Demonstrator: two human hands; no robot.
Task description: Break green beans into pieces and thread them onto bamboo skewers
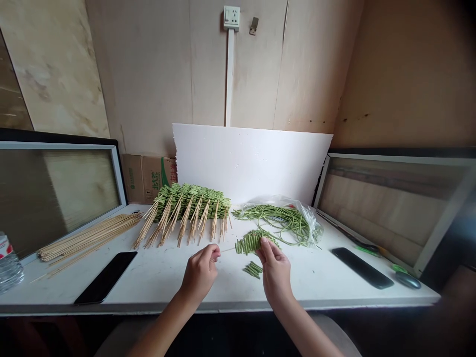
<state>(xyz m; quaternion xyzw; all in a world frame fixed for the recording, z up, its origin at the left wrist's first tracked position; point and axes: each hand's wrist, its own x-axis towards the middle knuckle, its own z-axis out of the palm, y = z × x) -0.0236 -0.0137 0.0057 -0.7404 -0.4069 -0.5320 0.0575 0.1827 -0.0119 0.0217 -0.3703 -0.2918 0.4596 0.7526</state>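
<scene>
My left hand (201, 271) is closed, pinching the bare end of a thin bamboo skewer (228, 249). Short cut pieces of green long bean (246, 244) are threaded side by side along the skewer's other part. The thumb and fingers of my right hand (275, 271) are closed on the bean pieces at its right end, hiding the tip. Just below the skewer, a few loose cut bean pieces (253, 269) lie on the white table (230, 290). More green pieces show behind my right fingers; whether they are loose or threaded I cannot tell.
A stack of threaded bean skewers (193, 196) stands at the back, sticks toward me. Loose bamboo skewers (92, 233) and a black phone (107, 277) lie left. Uncut long beans (286, 218) spill from a plastic bag. At right are a dark phone-like slab (362, 267) and a mouse (407, 280).
</scene>
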